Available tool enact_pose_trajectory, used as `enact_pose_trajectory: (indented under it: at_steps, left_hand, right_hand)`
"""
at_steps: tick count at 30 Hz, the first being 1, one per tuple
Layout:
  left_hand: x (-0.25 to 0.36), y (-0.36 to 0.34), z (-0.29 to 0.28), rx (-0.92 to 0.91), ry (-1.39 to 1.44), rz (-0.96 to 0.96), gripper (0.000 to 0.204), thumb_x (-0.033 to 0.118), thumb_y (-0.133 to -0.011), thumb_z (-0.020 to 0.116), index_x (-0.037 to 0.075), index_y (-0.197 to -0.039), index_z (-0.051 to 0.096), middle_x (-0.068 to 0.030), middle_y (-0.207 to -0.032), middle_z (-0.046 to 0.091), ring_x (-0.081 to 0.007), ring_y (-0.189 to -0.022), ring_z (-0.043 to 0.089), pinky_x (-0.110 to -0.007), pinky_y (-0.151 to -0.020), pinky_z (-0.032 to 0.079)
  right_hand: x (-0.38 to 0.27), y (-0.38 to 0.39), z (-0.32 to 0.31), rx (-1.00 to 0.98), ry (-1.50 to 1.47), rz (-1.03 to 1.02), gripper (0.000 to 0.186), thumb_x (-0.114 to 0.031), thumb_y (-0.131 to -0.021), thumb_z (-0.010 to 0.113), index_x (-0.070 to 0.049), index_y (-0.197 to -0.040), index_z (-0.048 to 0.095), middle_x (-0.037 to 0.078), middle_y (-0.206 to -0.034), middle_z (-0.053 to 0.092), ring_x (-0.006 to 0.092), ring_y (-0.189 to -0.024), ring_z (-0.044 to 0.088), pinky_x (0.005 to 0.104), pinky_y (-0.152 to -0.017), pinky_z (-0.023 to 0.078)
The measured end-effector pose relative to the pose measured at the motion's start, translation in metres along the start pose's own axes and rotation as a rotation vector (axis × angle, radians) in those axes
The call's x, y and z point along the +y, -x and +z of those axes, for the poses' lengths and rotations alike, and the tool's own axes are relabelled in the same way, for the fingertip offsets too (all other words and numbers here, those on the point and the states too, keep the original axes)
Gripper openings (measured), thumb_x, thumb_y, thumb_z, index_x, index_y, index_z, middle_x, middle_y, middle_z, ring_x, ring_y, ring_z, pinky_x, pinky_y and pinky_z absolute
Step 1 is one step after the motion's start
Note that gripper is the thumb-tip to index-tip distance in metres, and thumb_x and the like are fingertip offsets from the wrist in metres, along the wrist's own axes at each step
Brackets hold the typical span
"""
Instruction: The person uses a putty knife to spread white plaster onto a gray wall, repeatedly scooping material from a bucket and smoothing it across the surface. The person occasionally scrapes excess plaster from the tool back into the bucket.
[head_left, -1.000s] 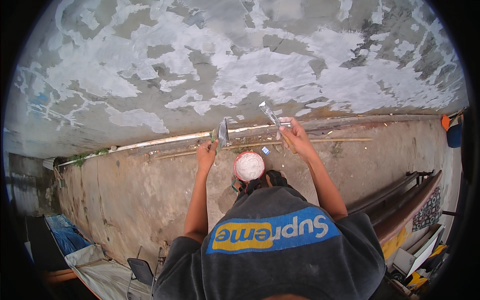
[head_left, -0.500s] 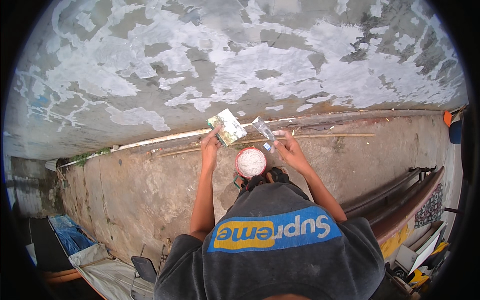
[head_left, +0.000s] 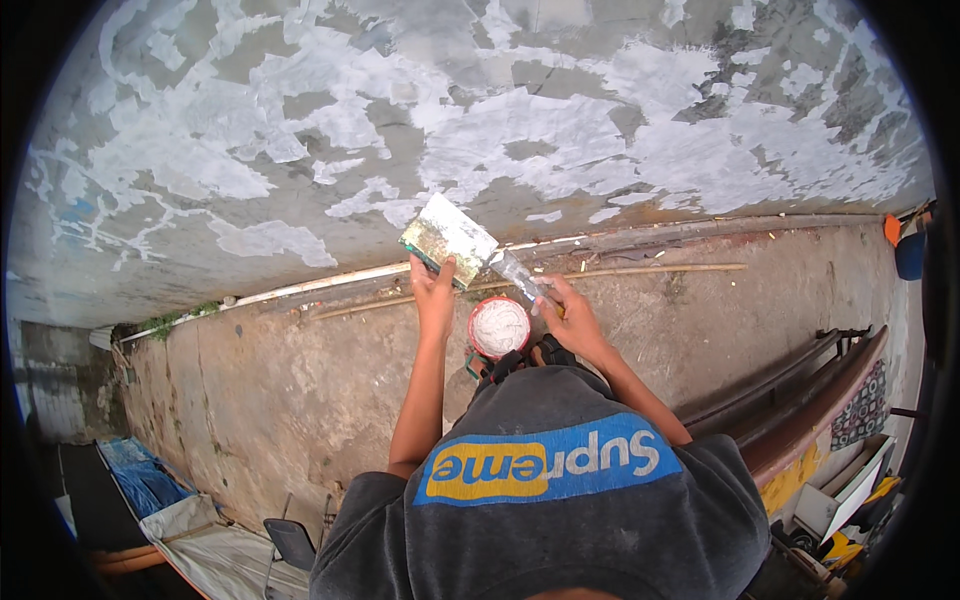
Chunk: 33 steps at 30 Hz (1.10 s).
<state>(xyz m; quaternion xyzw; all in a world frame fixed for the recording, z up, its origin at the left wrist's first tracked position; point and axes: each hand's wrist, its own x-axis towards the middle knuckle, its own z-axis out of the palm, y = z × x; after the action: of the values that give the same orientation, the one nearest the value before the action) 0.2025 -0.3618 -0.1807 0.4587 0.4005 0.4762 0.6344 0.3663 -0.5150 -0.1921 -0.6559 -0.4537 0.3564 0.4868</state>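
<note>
My left hand (head_left: 434,285) grips a wide, flat plastering blade (head_left: 452,238) by its dark green edge; white and yellowish residue covers its face. In my right hand (head_left: 572,312) is a putty knife (head_left: 514,272), held by its handle. The knife's smeared metal blade points up and left, its tip at the right corner of the wide blade. Below both tools, between my hands and close to my feet, stands a red-rimmed bucket (head_left: 500,327) of white putty. Beyond them rises a grey wall (head_left: 540,150) with patches of white filler.
A white pipe (head_left: 310,287) and a long thin pole (head_left: 650,269) lie along the wall's foot. To the right is a long brown bench (head_left: 810,410). A folding chair (head_left: 290,542) and a blue tarp (head_left: 145,475) are at lower left. Concrete floor (head_left: 290,400) surrounds me.
The wide blade has shifted slightly and turned more face-on. My right hand has moved left and down, bringing the putty knife from apart to the wide blade's corner.
</note>
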Motion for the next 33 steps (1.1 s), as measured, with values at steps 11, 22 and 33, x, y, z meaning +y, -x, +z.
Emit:
enact_pose_trajectory:
  at_steps: [11,22,33]
  left_hand:
    - [0.002,0.007,0.007,-0.056,0.04,-0.009,0.059,-0.004,-0.09,0.055,0.003,-0.143,0.029,-0.0121,-0.129,0.052,-0.0171,-0.115,0.052,-0.03,-0.097,0.04]
    - [-0.004,0.026,0.014,-0.23,-0.174,0.001,0.055,-0.003,-0.091,0.054,0.002,-0.141,0.03,-0.0113,-0.132,0.05,-0.0167,-0.118,0.049,-0.031,-0.098,0.04]
    - [0.001,0.011,0.003,-0.089,0.022,-0.034,0.061,-0.006,-0.09,0.053,0.002,-0.144,0.025,-0.0132,-0.133,0.05,-0.0181,-0.119,0.05,-0.03,-0.1,0.038]
  right_hand:
    - [-0.004,-0.006,-0.005,-0.01,-0.024,0.048,0.031,-0.008,-0.093,0.058,-0.006,-0.123,0.052,0.017,-0.086,0.07,0.0197,-0.081,0.069,0.0327,-0.072,0.05]
    - [-0.019,-0.023,-0.009,0.052,0.03,0.021,0.029,-0.011,-0.093,0.058,-0.006,-0.121,0.055,0.019,-0.094,0.069,0.0217,-0.079,0.068,0.033,-0.072,0.049]
    - [-0.01,-0.034,-0.027,0.026,-0.049,-0.086,0.028,-0.009,-0.094,0.058,-0.006,-0.121,0.056,0.009,-0.08,0.066,0.0091,-0.073,0.057,0.0266,-0.066,0.046]
